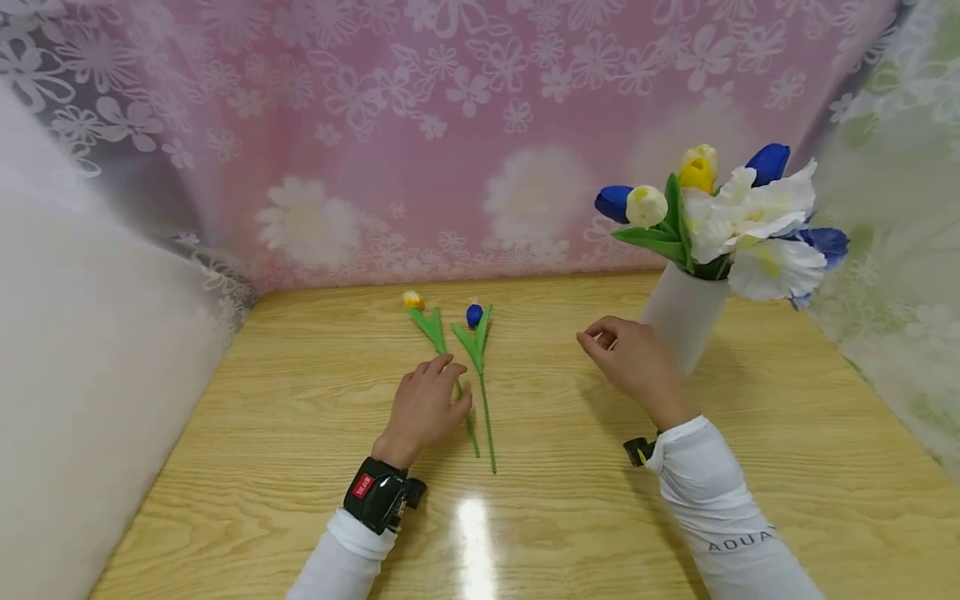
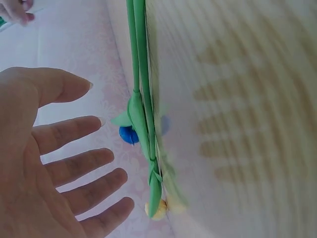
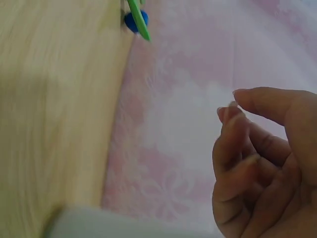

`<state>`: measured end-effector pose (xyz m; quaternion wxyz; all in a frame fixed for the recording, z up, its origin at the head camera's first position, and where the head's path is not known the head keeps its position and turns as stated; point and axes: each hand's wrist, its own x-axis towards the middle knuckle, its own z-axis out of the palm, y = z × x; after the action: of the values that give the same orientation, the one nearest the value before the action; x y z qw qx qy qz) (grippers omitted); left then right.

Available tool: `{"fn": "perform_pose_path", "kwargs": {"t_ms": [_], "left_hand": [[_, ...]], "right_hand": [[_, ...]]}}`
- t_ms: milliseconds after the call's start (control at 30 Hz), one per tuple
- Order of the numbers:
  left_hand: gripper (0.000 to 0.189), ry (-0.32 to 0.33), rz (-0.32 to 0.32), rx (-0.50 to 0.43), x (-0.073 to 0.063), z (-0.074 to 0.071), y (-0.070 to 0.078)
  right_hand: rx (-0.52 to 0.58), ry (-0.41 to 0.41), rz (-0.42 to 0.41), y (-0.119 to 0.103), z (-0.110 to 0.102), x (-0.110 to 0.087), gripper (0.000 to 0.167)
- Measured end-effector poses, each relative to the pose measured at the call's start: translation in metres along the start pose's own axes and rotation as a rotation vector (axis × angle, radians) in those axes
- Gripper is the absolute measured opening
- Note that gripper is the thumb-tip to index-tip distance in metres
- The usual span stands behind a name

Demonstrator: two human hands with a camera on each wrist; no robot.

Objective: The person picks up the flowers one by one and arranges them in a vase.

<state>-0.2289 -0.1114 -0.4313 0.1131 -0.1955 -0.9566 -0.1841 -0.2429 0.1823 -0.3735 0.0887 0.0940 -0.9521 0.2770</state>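
Note:
A yellow tulip [image 1: 414, 301] and a blue tulip [image 1: 475, 315], both artificial with green stems, lie side by side on the wooden table. Over the yellow tulip's stem hovers my left hand [image 1: 427, 404], fingers spread; the left wrist view shows a gap between its fingertips [image 2: 119, 178] and the stems [image 2: 143, 74]. My right hand [image 1: 637, 362] is in the air beside the white vase [image 1: 678, 312], fingers curled and thumb near the index tip, with nothing between them. In the vase stand blue, yellow and white flowers [image 1: 750, 212].
A pink floral curtain [image 1: 420, 125] hangs behind the table [image 1: 285, 467]. White cloth [image 1: 90, 333] borders the left side, and a pale green patterned curtain [image 1: 900, 250] the right. The vase stands at the right rear.

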Motion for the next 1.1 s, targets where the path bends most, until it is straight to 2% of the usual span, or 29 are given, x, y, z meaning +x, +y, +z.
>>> {"fn": "perform_pose_path", "kwargs": {"t_ms": [200, 367, 467, 667, 833, 933, 1100], "left_hand": [[0.033, -0.028, -0.034, -0.006, -0.008, -0.005, -0.006], [0.033, -0.051, -0.066, 0.016, -0.015, -0.01, -0.013], [0.033, -0.049, -0.085, 0.035, -0.018, -0.015, -0.017], [0.033, -0.02, -0.079, 0.044, -0.023, -0.021, -0.026], [0.033, -0.023, -0.082, 0.037, -0.029, -0.024, -0.033], [0.033, -0.025, -0.095, 0.034, -0.033, -0.026, -0.036], [0.033, -0.021, -0.109, 0.033, -0.036, -0.03, -0.04]], "right_hand": [[0.033, -0.134, 0.028, -0.011, 0.034, 0.007, 0.03], [0.035, -0.263, 0.03, -0.027, 0.061, 0.012, 0.027], [0.014, -0.307, 0.03, -0.037, 0.075, 0.013, 0.027], [-0.011, -0.334, -0.009, -0.054, 0.095, 0.017, 0.026], [0.02, -0.363, -0.037, -0.066, 0.111, 0.021, 0.021], [0.024, -0.358, -0.002, -0.072, 0.12, 0.023, 0.021], [0.011, -0.339, 0.082, -0.082, 0.129, 0.028, 0.034]]}}
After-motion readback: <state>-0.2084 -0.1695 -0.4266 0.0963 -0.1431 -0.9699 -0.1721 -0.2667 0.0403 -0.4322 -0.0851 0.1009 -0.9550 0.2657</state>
